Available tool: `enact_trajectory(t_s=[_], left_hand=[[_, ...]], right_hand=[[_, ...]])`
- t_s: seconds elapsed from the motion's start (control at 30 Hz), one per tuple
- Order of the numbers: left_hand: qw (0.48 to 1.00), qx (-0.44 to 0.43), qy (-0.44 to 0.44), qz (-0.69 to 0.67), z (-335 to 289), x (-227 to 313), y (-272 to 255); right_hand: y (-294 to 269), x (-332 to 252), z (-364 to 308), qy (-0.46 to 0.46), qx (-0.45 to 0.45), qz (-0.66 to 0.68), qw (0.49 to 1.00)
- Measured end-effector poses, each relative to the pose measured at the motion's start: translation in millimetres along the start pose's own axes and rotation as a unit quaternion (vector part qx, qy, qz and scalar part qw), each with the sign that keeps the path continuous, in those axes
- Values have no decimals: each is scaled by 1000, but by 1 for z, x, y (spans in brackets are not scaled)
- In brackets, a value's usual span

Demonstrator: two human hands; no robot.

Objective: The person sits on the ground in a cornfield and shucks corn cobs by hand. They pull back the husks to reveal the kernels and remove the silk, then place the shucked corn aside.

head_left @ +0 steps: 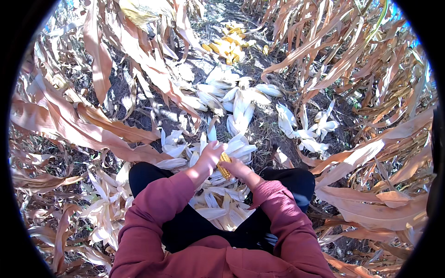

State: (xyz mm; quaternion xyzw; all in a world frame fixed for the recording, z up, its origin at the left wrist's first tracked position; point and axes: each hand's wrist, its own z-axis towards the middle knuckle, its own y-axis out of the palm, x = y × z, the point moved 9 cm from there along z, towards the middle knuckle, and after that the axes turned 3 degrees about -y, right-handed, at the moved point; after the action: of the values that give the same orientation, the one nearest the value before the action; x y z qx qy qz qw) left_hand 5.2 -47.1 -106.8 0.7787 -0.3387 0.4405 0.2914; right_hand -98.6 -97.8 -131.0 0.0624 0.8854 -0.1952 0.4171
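Between my hands, above my lap, is an ear of corn (225, 166) with its yellow kernels bare. Its lower end tilts slightly toward me. My left hand (209, 160) is closed at the ear's upper end, where fingers and pale husk overlap. On the ear's right side, the fingers of my right hand (237, 169) wrap around it. Loose pale husks (236, 147) lie just beyond my hands, and more husks (221, 209) are heaped between my legs.
Farther ahead, several husked yellow ears (230, 45) lie piled on the soil. Nearer, unhusked ears (238, 109) lie in pale husks. Opened husks (313, 132) rest to the right, others (106, 204) to the left. Dry corn stalks and leaves (380, 204) crowd both sides.
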Motion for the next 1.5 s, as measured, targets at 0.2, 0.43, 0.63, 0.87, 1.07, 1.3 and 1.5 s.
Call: enact_trajectory(t_s=[0.2,0.43,0.63,0.87,1.07,1.3,1.5], left_hand=[[1000,6,-22,-7,-8,31,2],[985,133,101,-37,16,44,-48],[988,127,60,-65,23,44,-53],[997,46,46,-42,7,44,-27],[998,1,16,-53,10,34,-17],[1000,-4,-14,-28,12,25,-5],[999,-35,-3,-37,10,18,4]], right_hand=[[80,143,-4,203,-86,127,967],[-60,-59,55,-41,52,384,921],[-185,-288,-8,-345,262,172,885],[-79,-164,-5,-226,76,85,967],[-56,-60,-7,-114,41,-3,993],[-60,-42,-9,-108,50,46,992],[-37,-41,-8,-142,25,-1,990]])
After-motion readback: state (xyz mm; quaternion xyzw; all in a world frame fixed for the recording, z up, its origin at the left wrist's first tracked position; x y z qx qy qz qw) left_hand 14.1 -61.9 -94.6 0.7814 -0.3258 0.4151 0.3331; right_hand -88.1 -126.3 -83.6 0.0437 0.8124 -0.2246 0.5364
